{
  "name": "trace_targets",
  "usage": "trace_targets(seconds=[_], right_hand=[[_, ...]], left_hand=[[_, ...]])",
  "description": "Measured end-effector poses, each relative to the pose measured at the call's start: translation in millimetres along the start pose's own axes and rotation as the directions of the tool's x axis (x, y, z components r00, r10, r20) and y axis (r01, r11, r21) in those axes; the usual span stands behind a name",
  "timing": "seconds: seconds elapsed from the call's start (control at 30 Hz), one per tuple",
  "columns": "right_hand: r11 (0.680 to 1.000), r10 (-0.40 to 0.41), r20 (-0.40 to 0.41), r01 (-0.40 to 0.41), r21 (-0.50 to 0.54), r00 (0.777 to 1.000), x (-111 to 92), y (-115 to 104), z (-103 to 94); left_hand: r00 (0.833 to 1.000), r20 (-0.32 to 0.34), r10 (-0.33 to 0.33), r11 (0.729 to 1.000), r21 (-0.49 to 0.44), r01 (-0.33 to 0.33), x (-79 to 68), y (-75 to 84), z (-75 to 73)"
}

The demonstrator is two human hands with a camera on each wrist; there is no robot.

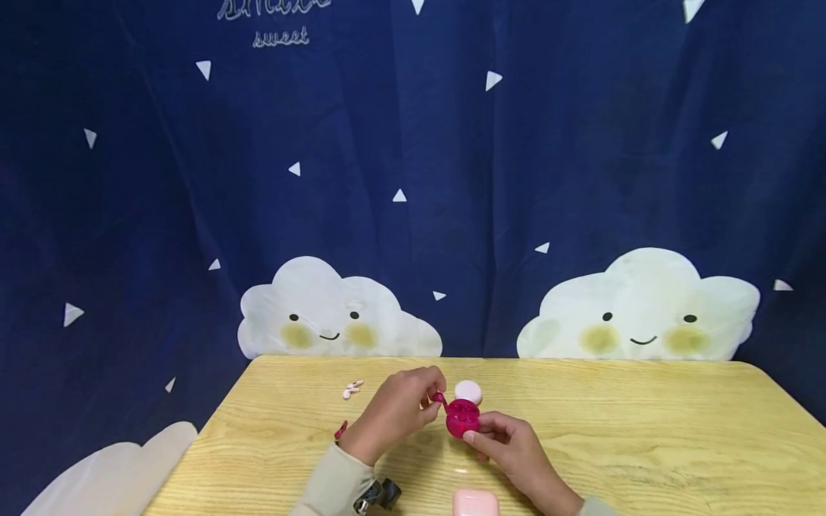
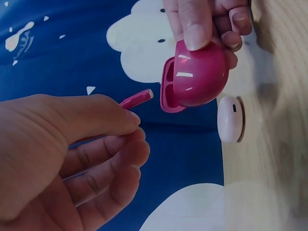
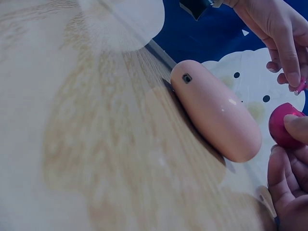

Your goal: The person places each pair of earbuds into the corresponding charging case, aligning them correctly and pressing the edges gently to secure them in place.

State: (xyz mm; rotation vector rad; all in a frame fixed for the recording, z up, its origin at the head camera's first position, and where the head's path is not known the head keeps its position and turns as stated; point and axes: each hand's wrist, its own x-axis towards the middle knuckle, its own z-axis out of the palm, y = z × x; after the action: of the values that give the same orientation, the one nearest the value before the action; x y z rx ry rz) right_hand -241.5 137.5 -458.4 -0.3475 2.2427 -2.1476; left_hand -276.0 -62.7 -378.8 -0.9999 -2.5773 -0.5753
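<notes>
My left hand (image 1: 401, 406) pinches a magenta earbud (image 1: 439, 398) between thumb and fingers. The metal-tipped stem (image 2: 138, 98) points towards a round magenta earbud case (image 1: 462, 428), a small gap apart in the left wrist view. That case is open, and two recesses show on its inner side. My right hand (image 1: 516, 450) holds it above the table, thumb on the near side and fingers around the far side. A second magenta earbud (image 1: 340, 429) lies by my left wrist, partly hidden by it.
Behind the magenta case a round pale pink case (image 1: 468, 392) stands on the wooden table (image 1: 645, 430). A larger pink case (image 1: 476, 503) with a small port (image 3: 187, 78) lies near the front. Pale earbuds (image 1: 352, 388) lie at the back left. A dark blue curtain (image 1: 452, 143) hangs behind.
</notes>
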Motion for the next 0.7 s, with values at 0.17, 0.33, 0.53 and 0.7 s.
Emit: trace_targets(seconds=[0.17,0.33,0.53,0.7], right_hand=[[1.000,-0.012,0.005,0.012,0.002,1.000,4.9,17.1,-3.6],[0.999,-0.044,0.018,0.044,0.009,0.999,6.2,22.2,-4.4],[0.997,-0.072,0.049,0.071,0.028,0.996,5.8,22.1,-4.2],[0.995,-0.100,0.059,0.099,0.022,0.993,5.1,22.5,-3.3]], left_hand=[[1.000,-0.016,0.026,1.000,0.009,-0.026,1.0,2.7,5.3],[0.998,-0.031,0.053,0.999,0.003,-0.053,0.8,4.7,10.9],[0.998,-0.017,0.066,0.998,0.012,-0.066,0.3,5.6,16.0],[0.997,-0.007,0.072,0.997,0.022,-0.072,-0.4,6.5,17.0]])
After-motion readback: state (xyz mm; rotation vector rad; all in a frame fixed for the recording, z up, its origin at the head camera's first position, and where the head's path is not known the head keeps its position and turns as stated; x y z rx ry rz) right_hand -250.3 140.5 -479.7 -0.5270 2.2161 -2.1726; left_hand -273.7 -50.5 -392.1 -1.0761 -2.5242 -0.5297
